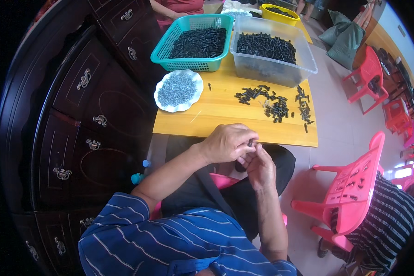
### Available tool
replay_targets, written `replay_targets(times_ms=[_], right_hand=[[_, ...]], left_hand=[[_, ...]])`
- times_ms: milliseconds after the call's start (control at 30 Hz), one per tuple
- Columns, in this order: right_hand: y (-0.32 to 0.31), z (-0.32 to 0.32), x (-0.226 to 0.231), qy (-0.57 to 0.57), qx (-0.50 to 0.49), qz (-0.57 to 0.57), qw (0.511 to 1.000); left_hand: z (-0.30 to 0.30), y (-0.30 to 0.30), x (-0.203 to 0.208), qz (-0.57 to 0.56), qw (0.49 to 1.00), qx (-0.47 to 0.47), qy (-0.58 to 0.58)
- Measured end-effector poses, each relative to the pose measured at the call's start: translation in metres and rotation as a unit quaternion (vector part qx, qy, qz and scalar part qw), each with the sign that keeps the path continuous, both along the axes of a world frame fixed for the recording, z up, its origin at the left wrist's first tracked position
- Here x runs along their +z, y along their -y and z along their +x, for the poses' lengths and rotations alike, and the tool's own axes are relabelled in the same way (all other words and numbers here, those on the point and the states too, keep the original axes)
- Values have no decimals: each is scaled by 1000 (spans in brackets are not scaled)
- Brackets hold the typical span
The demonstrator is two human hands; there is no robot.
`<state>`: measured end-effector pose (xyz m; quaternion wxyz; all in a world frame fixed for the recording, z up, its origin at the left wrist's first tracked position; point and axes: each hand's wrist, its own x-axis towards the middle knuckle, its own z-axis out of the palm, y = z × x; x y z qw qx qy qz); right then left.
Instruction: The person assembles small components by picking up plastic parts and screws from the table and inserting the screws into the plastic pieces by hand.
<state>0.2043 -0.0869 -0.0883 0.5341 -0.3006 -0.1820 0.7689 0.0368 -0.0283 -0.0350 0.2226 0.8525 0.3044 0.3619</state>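
Note:
My two hands meet just off the near edge of the yellow wooden table (225, 124). My left hand (227, 143) is closed, pinching a small black cylindrical part (250, 143) between thumb and fingers. Right beside it my right hand (261, 169) has its thumb and fingers brought together below the part; what lies between them is too small to make out. Loose black parts (277, 109) lie scattered on the table beyond my hands. To the left, a white scalloped plate (198, 94) holds many small clear pieces (176, 89).
A green basket (188, 65) and a clear plastic bin (280, 69), both full of black parts, stand behind the plate. A yellow basin (280, 17) is farther back. Dark drawers (83, 115) flank the left; a pink chair (342, 191) and a seated person are at the right.

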Motion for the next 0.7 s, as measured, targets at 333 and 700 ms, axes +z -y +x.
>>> replay_targets(times_ms=[333, 700], right_hand=[[0, 0, 8, 23, 20, 54, 998], [0, 0, 7, 12, 4, 61, 998]], left_hand=[[6, 0, -3, 31, 1000, 2, 1], [1, -2, -7, 46, 998, -23, -37]])
